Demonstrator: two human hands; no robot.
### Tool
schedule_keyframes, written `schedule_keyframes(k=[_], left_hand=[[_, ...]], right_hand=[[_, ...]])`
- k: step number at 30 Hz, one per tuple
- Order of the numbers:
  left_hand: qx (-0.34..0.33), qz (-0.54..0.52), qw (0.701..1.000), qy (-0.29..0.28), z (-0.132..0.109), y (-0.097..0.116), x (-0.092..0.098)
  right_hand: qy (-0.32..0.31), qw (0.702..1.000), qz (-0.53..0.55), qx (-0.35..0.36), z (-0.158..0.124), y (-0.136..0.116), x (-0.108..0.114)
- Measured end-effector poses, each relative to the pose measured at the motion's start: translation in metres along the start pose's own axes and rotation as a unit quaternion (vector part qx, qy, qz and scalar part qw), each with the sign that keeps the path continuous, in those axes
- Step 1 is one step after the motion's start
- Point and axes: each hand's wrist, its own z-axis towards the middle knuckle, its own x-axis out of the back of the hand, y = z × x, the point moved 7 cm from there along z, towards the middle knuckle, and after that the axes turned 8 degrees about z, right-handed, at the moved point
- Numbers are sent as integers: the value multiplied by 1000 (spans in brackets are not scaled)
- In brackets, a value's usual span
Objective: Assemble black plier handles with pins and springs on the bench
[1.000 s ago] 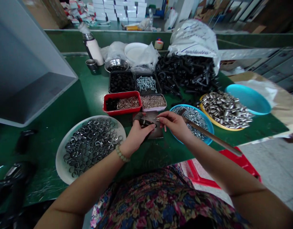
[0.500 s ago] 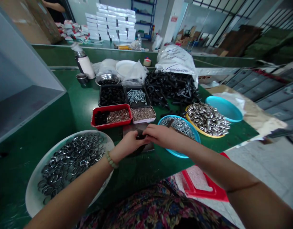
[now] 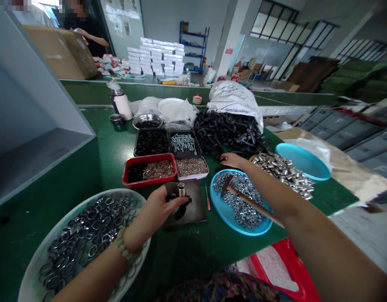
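Green workbench [image 3: 70, 167]: white plate [image 3: 30, 277] of steel rings near left; blue plate [image 3: 240, 230] of nuts near right, a hammer [image 3: 244, 200] lying across it. Dark metal block [image 3: 184, 209] between them. Left hand [image 3: 158, 214] closed firmly on a black fitting [image 3: 181, 212] above the block, silver sleeve [image 3: 181, 189] upright on it, kept steady. Right hand [image 3: 233, 160] open, empty, just beside a yellow plate [image 3: 283, 174] of metal tubes.

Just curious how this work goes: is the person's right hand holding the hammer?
No, the right hand is empty and beyond the hammer, which lies across the blue plate.
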Motion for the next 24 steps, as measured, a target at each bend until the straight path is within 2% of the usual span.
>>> schedule_keyframes(k=[3,6,8,10,12,13,14,16,18,20,22,24], left_hand=[[-39,56,998,13,0,6,1],[-69,166,982,50,0,14,1],[-70,218,971,71,-1,17,-1],[-68,211,973,65,-4,19,-6],[-64,169,983,39,-8,19,-11],[-61,151,986,27,-11,18,-13],[-56,139,989,18,-13,17,-14],[-45,132,990,12,-19,15,-14],[-42,131,990,12,-24,13,-13],[-44,131,990,12,-28,12,-13],[-39,130,991,4,-31,10,-15],[-32,125,992,-5,-33,8,-17]], right_hand=[[53,996,33,61,-12,-9,18],[161,980,63,102,-36,-24,47],[247,956,106,122,-60,-41,65],[322,905,234,148,-87,-63,75],[343,824,421,162,-114,-84,69],[328,784,504,155,-124,-95,60],[300,756,565,139,-132,-107,48],[216,732,638,101,-146,-131,16],[112,734,667,54,-155,-153,-19],[18,749,662,8,-161,-170,-49],[-27,770,637,-23,-165,-181,-67],[-30,791,610,-22,-166,-187,-71]])
